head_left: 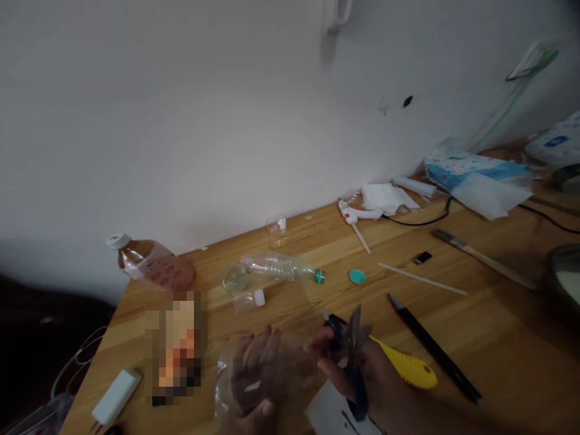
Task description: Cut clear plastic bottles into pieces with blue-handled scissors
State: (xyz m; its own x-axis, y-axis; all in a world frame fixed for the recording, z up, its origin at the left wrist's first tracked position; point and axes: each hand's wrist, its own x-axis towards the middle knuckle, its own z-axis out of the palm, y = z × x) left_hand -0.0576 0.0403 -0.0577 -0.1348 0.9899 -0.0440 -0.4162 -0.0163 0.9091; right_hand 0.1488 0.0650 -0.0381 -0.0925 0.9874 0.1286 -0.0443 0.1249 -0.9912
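Note:
My left hand [256, 377], smeared a little by motion, is closed on a clear plastic bottle piece [221, 389] near the front edge of the table. Its fingers show through the plastic. In my right hand [378, 371] is a pair of scissors [357, 396] with dark handles; the blades point up and stand slightly apart. Under that hand lies a yellow-handled tool [410, 365], its front part partly hidden. A white sheet [324, 405] with dark marks is partly covered by the scissors and the right hand.
Farther back lie a clear bottle [281, 267] with a green cap, a small bottle top [251, 299] and a teal cap [357, 276]. A pink-labelled bottle [158, 266], a glue gun [357, 212], a brush [484, 260], a black pen-like tool [435, 347] and a white charger [116, 396] surround them.

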